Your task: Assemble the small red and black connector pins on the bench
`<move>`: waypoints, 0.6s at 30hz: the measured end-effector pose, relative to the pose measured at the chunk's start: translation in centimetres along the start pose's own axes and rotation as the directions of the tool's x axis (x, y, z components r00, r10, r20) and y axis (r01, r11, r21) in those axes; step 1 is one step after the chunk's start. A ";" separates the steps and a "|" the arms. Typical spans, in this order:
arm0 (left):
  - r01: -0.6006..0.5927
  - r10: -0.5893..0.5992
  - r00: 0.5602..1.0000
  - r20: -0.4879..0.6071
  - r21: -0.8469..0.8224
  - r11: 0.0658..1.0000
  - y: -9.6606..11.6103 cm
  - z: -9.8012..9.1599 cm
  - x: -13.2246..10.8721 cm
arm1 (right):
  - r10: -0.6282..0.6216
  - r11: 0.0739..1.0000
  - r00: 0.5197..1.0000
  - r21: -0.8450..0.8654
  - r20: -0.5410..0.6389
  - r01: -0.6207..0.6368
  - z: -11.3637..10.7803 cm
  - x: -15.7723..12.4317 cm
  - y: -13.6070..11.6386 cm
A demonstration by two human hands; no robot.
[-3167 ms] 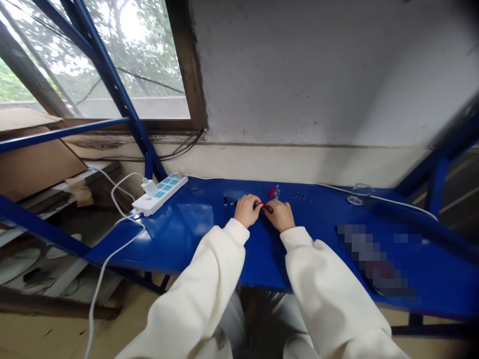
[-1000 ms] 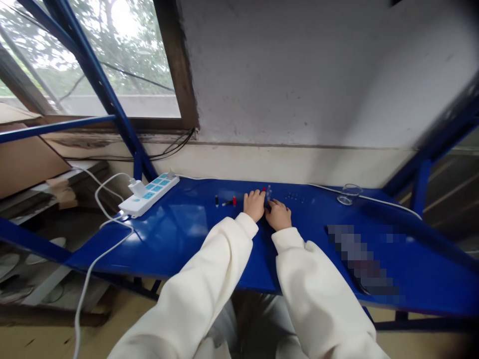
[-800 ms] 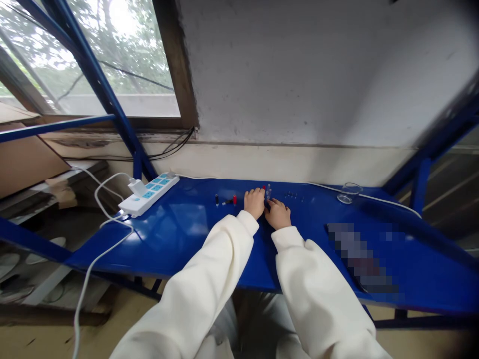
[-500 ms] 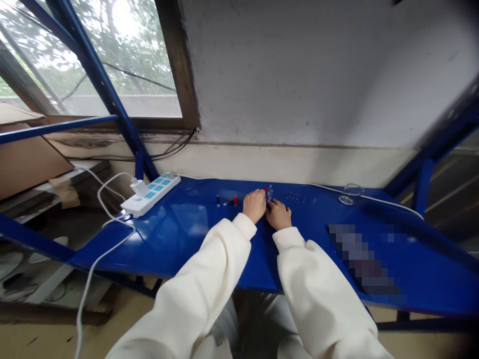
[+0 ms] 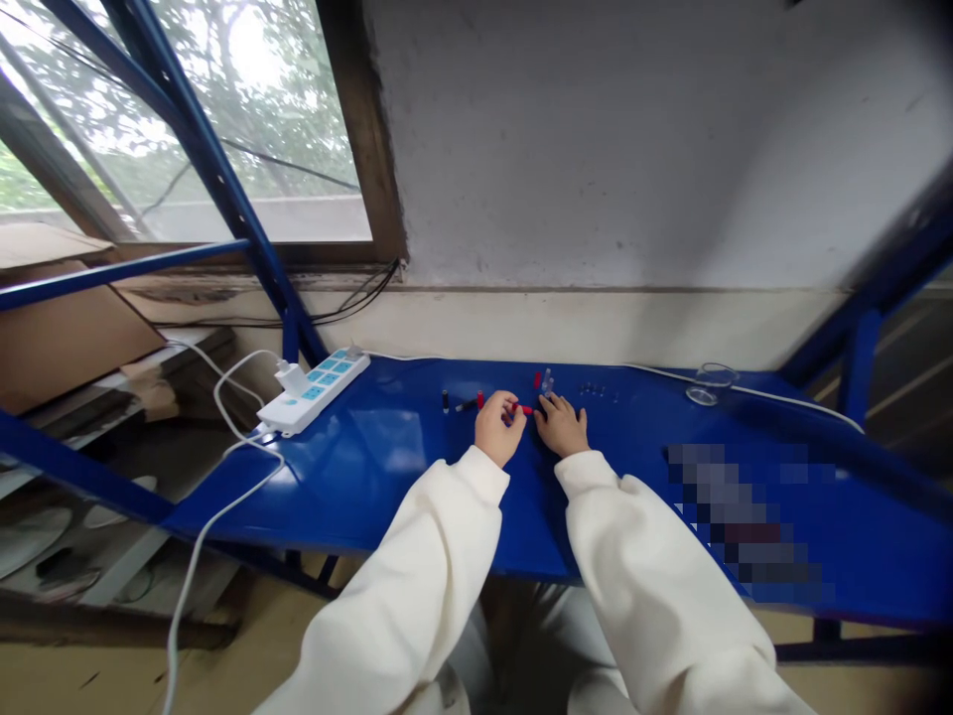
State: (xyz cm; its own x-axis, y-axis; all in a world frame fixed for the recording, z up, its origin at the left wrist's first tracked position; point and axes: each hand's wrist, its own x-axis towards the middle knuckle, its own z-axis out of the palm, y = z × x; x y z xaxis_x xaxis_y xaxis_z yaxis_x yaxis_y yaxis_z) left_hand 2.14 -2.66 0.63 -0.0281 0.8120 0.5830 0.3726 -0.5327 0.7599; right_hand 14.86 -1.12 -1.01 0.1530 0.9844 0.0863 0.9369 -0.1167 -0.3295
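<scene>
Red pin pinched in my curled left hand, right hand flat, empty; tiny pin could slip onto counter

power strip: left on blue bench, one plug in | glass dish: right, near wall | cardboard: far left

You wear a soft cream-white top with long, puffy sleeves. The left sleeve and the right sleeve end in snug cuffs, right behind your bare left grip and right grip.
</scene>
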 end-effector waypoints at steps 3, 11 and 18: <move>0.005 -0.005 1.000 -0.004 -0.001 1.000 0.0 -0.1 0.1 | -0.002 1.000 1.000 -0.012 0.001 0.002 0.1 0.1 0.1; -0.010 0.009 1.000 -0.003 -0.026 1.000 -0.2 0.0 0.0 | -0.022 1.000 0.999 0.017 -0.025 0.022 0.2 0.0 0.2; -0.004 0.001 0.999 -0.042 -0.052 0.999 0.4 -0.2 0.0 | -0.120 0.984 0.986 0.120 -0.118 0.134 -0.1 -0.6 0.3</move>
State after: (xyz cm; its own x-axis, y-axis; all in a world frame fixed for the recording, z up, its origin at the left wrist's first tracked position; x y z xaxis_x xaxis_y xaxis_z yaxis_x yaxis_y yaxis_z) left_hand 2.04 -2.87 1.00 -0.0661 0.8005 0.5956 0.3243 -0.5473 0.7716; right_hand 15.02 -1.79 -1.10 0.0753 0.9690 0.2351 0.9046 0.0328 -0.4250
